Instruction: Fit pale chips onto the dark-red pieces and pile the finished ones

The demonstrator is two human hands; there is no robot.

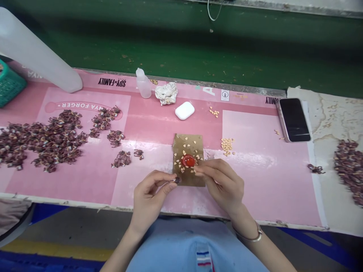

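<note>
Between the thumb and forefinger of my left hand is a small dark brown figure, pinched at the lower left corner of a brown board. A small round dish of red liquid sits on that board, with many tiny beige pieces scattered around it. My right hand is closed in a pinch, its fingertips at the dish's right side. What those fingertips hold, if anything, is too small to make out.
A large pile of brown figures lies left, another pile far right. Beige pieces lie right of the board. Behind stand a squeeze bottle, crumpled tissue and white case. A phone lies right; a green basket left.
</note>
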